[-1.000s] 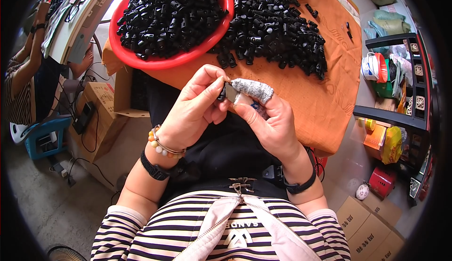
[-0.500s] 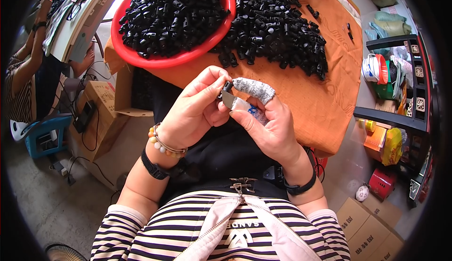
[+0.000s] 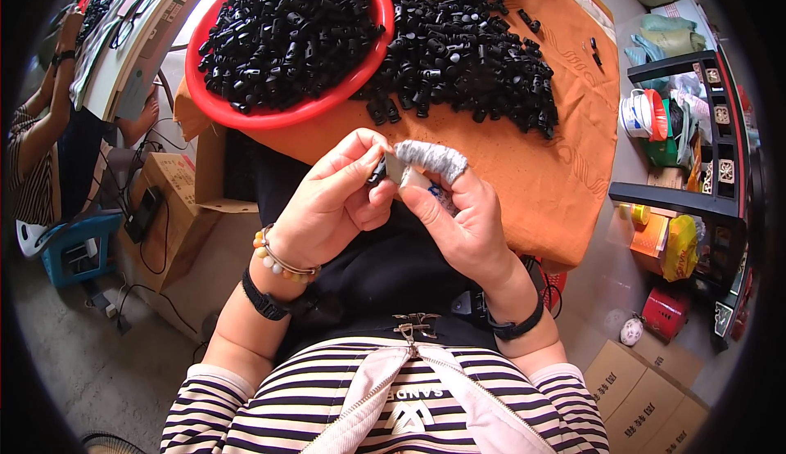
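Note:
My left hand (image 3: 348, 180) pinches a small black plastic part (image 3: 377, 172) between thumb and fingers. In my right hand (image 3: 458, 221) is a short flat metal blade (image 3: 395, 167), its grip wrapped in white material (image 3: 416, 180) with blue marks. A grey knitted finger cover (image 3: 432, 158) sits over my right index finger, which is bent along the blade's far side. The blade lies right beside the black part; whether its edge touches is too small to tell. Both hands are raised over my lap, close to the table's near edge.
A red basin (image 3: 286, 118) heaped with black plastic parts stands on the orange tablecloth (image 3: 524, 200). To its right lies a loose pile of similar parts (image 3: 467, 61). Cartons (image 3: 647, 397) and a dark shelf (image 3: 679, 196) are at right. Another person sits at far left beside a blue stool (image 3: 78, 245).
The black part has turned and dropped a little in my left fingers. The blade has shifted from below it to its right side. The whole scene has slid slightly left.

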Demonstrator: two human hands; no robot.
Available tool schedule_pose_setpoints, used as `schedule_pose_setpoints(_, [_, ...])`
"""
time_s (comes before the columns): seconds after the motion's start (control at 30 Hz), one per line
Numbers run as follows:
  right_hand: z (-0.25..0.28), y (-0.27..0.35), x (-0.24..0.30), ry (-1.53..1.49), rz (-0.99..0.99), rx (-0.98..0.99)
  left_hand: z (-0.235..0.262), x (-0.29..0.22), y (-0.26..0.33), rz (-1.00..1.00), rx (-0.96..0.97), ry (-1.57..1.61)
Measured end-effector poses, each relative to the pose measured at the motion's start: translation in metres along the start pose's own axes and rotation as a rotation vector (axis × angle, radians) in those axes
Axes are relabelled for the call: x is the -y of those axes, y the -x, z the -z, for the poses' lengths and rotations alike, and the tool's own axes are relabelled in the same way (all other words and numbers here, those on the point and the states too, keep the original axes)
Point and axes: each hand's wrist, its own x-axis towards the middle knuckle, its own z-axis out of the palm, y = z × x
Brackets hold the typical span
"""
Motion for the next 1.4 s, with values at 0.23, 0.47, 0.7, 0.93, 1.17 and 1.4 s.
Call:
schedule_pose_setpoints(0.23, [-0.004, -0.009, 0.002, -0.232, -0.004, -0.09, 0.002, 0.004, -0.001, 0.053, 0.067, 0.008])
schedule_pose_setpoints(0.47, [-0.006, -0.019, -0.003, -0.168, -0.031, -0.136, 0.0, 0.005, -0.003, 0.083, 0.077, -0.002])
schedule_pose_setpoints(0.7, [-0.002, -0.019, -0.008, -0.238, -0.075, -0.158, 0.004, 0.0, -0.002, 0.005, 0.029, 0.006])
schedule_pose_setpoints(0.93, [0.001, -0.016, -0.013, -0.233, -0.112, -0.158, 0.011, -0.029, 0.0, -0.411, -0.161, -0.136])
schedule_pose_setpoints(1.17, [-0.001, -0.015, -0.015, -0.16, -0.118, -0.141, 0.026, -0.07, -0.001, -0.619, -0.163, -0.176])
schedule_pose_setpoints(1.4, [0.006, -0.019, -0.022, -0.145, -0.185, -0.155, 0.024, -0.057, 0.003, -0.525, -0.17, -0.273])
